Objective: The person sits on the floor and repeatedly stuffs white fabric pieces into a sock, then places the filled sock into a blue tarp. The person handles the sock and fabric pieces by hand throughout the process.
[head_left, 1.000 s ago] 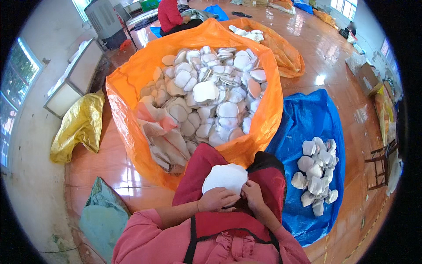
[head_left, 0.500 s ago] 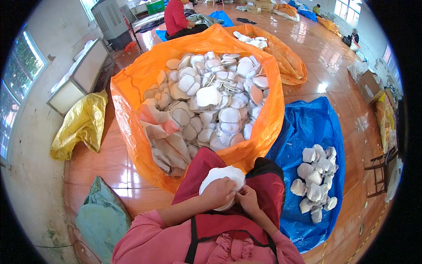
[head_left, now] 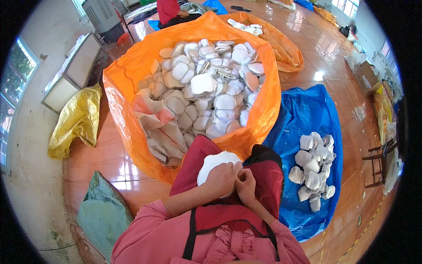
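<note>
Over my lap, my left hand (head_left: 220, 178) grips a white rounded fabric pad (head_left: 212, 165), its fingers curled over the pad's right side. Close against it, my right hand (head_left: 245, 182) is closed in a pinch at the pad's right edge; whatever lies between those fingertips is too small to make out. Just ahead of my knees stands a large orange sack (head_left: 263, 132), rolled open and heaped with white and beige pads (head_left: 203, 83) of the same sort. On a blue sheet (head_left: 285, 185) to my right lies a pile of bundled white pads (head_left: 312, 165).
A yellow sack (head_left: 77, 121) and a green sack (head_left: 103, 215) lie on the tiled floor to my left. Beyond the orange sack sits another person (head_left: 169, 13) in red. A wooden chair (head_left: 378, 165) stands at the far right, near a cardboard box (head_left: 367, 77).
My right hand has lifted slightly at the pad's edge, and my left hand has shifted a little. The whole view has tilted, so the surroundings sit higher in the picture.
</note>
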Tool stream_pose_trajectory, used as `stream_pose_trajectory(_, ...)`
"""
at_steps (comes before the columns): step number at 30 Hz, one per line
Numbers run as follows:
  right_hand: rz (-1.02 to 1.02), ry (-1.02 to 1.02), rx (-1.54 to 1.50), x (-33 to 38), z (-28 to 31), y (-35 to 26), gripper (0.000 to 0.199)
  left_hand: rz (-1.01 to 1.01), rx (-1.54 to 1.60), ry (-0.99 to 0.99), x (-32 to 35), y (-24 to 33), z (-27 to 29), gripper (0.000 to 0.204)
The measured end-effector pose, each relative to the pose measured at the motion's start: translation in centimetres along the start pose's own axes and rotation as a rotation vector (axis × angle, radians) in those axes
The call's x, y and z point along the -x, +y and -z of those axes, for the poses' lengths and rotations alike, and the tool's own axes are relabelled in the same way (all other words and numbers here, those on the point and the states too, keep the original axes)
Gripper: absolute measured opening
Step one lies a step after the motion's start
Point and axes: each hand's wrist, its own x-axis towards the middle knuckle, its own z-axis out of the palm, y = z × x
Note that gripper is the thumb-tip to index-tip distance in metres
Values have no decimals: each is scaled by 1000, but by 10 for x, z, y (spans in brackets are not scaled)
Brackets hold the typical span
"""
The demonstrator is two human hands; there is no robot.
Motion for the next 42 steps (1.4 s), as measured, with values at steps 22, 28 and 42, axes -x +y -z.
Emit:
stream_pose_trajectory(22,866,-787,1061,-16,-9,17,42,-79,35,-65,3,-1,-5,29)
stream_pose_trajectory(28,167,-680,166,-4,-1,-6,49,74,-94,449,4,-58,43,42)
stream_pose_trajectory(42,211,-764,515,-18,0,-4,58,390,750,-181,53,-53,16,63)
